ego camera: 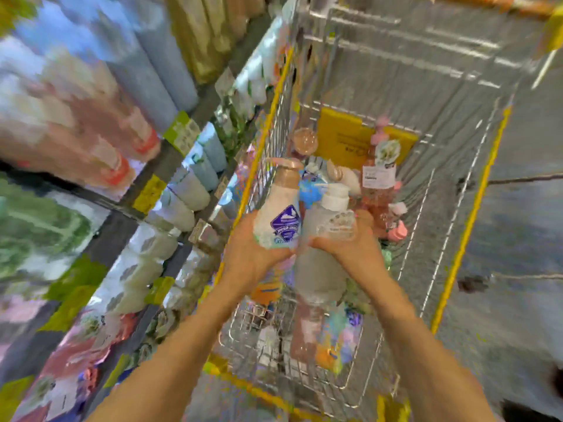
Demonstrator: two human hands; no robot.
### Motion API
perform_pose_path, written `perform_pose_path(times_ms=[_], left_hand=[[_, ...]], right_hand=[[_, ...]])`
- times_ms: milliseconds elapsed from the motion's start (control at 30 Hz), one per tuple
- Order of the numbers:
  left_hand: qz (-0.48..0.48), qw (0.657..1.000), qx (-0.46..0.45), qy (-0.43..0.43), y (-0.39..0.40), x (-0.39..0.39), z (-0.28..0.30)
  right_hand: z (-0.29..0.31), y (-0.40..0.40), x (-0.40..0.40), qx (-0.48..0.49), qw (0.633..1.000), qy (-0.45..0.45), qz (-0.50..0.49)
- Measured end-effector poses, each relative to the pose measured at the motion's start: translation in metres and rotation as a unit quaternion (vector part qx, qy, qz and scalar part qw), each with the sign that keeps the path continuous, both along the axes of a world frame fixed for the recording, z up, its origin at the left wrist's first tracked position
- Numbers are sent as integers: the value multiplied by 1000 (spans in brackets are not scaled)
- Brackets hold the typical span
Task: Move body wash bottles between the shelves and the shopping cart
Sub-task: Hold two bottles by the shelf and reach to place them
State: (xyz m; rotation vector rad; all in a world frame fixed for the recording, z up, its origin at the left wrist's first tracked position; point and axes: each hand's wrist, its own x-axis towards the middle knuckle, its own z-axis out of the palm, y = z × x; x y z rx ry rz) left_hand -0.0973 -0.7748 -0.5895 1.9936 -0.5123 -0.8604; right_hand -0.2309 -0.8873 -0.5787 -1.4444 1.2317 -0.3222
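Over the wire shopping cart [438, 226], my left hand [246, 251] grips a white pump bottle [280, 214] with a purple label and a rose-gold pump. Right beside it, my right hand [350, 239] grips a pale grey bottle [320, 260] with a white pump, fingers curled round its upper part. The two bottles nearly touch. Below them the cart holds several more bottles, among them a pink one [377, 190] standing at the far end and a brownish one [304, 333] lying near me. The whole frame is blurred.
Store shelves [164, 153] full of body wash bottles run along the left, with yellow price tags on their edges. The cart's yellow-trimmed left side [268, 129] stands close to the shelves. Grey floor [524, 226] lies to the right of the cart.
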Motion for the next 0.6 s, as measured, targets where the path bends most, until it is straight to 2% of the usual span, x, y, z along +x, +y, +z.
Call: perform_pose_path(times_ms=[133, 300, 400, 600], left_hand=[[56, 992, -100, -46, 30, 12, 97], [132, 965, -204, -96, 103, 23, 190], [178, 944, -236, -147, 153, 22, 231], [244, 914, -243, -213, 267, 9, 290]], right_hand=[[97, 9, 26, -64, 991, -94, 68], [200, 62, 52, -117, 963, -190, 150], [230, 100, 70, -120, 946, -218, 207], [272, 196, 91, -103, 906, -280, 301]])
